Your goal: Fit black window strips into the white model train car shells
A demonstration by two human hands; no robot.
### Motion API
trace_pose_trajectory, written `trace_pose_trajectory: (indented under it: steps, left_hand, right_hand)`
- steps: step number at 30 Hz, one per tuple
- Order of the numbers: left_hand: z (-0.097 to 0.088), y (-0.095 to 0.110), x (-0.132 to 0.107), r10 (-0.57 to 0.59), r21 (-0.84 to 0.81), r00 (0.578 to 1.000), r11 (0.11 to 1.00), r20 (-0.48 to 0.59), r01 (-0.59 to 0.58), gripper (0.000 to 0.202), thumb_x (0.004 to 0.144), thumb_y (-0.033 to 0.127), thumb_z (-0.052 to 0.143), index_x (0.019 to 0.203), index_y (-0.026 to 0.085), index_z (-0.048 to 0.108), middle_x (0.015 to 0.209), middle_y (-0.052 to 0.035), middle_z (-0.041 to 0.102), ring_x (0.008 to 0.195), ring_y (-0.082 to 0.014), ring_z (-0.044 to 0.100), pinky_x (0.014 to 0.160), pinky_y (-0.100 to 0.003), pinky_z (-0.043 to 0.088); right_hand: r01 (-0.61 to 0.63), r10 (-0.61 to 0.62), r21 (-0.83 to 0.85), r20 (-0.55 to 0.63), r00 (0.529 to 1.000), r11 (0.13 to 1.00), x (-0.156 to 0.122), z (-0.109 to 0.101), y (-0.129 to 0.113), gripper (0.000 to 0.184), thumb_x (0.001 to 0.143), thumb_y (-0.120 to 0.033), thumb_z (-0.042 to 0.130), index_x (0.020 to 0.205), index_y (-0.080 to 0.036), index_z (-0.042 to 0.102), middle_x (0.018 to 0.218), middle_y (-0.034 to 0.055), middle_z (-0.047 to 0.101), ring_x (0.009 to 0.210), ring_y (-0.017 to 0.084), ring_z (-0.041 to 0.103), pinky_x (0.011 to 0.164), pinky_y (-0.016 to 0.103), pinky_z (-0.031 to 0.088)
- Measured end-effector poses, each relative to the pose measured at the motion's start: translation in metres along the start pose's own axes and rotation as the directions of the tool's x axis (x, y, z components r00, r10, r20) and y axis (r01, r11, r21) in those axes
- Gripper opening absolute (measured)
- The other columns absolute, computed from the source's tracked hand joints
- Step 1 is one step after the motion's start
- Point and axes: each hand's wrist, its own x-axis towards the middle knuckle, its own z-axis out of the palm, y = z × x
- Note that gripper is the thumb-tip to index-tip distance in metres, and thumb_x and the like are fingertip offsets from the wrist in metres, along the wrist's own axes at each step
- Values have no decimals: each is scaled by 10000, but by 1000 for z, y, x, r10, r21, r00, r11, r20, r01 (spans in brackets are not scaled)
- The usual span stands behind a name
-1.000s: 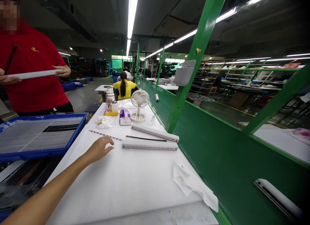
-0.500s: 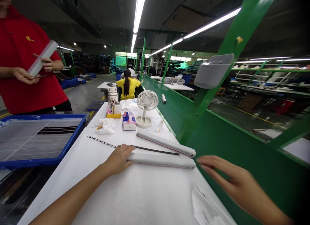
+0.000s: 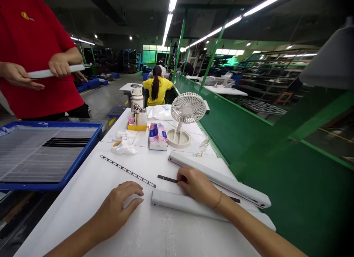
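My right hand (image 3: 199,186) reaches between two long white bars, its fingers closed on a thin dark strip (image 3: 167,178) lying on the table. The nearer white bar (image 3: 179,201) passes under my right wrist. The farther white bar (image 3: 232,185) lies at a slant behind that hand. My left hand (image 3: 120,203) rests at the near bar's left end without touching it, thumb and fingers apart, holding nothing. Beyond its fingers lies a flat black strip with a row of windows (image 3: 128,171).
Farther up the white table (image 3: 91,209) stand a fan (image 3: 188,108), a tissue pack (image 3: 158,136), a crumpled white bag (image 3: 125,143) and a flask (image 3: 137,98). A blue tray (image 3: 74,168) of strips is at left. There, a person in red (image 3: 35,46) holds a white bar.
My right hand has moved left from beyond the bars' right ends onto the dark strip. My left hand has let go of the near bar and drawn back. The view has shifted.
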Motion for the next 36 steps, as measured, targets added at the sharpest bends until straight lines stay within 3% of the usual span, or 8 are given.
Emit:
trace_pose_trajectory:
  steps: [3,10,12,14,16,19,30,36]
  left_hand:
    - [0,3,2,-68,-89,998,994,-11,67,195,836,363,493,924,266,638,1101,-34,627,990,-229,557,545,-240,433]
    - [-10,33,-20,-233,-510,956,853,-179,113,244,772,416,610,955,261,652,997,-37,669,972,-221,581,890,-339,428]
    - [-10,47,-37,-250,-672,957,735,-150,87,296,773,427,614,1010,252,644,1012,-50,674,947,-219,603,886,-341,436]
    - [-7,58,-56,-240,-775,962,630,-127,55,310,812,443,560,1010,223,653,981,-77,684,896,-225,618,852,-356,451]
    - [-2,64,-75,-252,-827,962,560,-110,52,334,846,454,499,922,184,681,913,-99,691,836,-227,620,803,-359,459]
    - [7,65,-101,-284,-838,956,538,-76,93,360,851,439,492,742,160,691,774,-88,674,741,-201,593,727,-327,453]
    - [15,52,-160,-323,-851,946,501,-17,155,257,811,366,583,656,183,675,644,-32,617,656,-159,540,670,-278,431]
    - [14,45,-169,-313,-732,936,674,-161,99,243,808,381,580,675,210,689,630,-25,619,676,-168,537,680,-268,429]
  right_hand:
    - [3,-3,35,3,1000,999,-1,-7,-5,147,719,-52,464,665,-172,531,683,13,573,603,131,481,548,241,333]
    - [33,-25,236,-39,999,971,-33,-62,-66,123,872,-230,436,763,-199,484,715,-6,521,642,121,458,573,241,392]
    - [-81,21,559,112,993,825,-51,-66,-89,138,849,-299,515,764,-191,495,650,-28,478,591,106,455,541,233,417]
    - [-232,23,787,266,964,572,-71,-59,-108,187,791,-333,610,767,-177,510,604,-47,446,543,91,441,513,231,442]
    - [-327,20,868,345,939,373,-92,-46,-124,225,739,-325,679,769,-163,526,590,-56,447,522,79,435,496,224,451]
    - [-398,27,888,403,915,230,-121,-25,-142,219,724,-292,705,759,-150,543,590,-58,464,513,66,433,483,203,442]
    - [-462,5,878,465,885,126,-171,12,-177,197,740,-267,706,786,-151,554,623,-57,472,513,50,425,490,180,433]
    - [-426,4,884,433,901,194,-174,16,-181,185,773,-303,676,804,-162,560,663,-51,451,537,51,414,504,189,450]
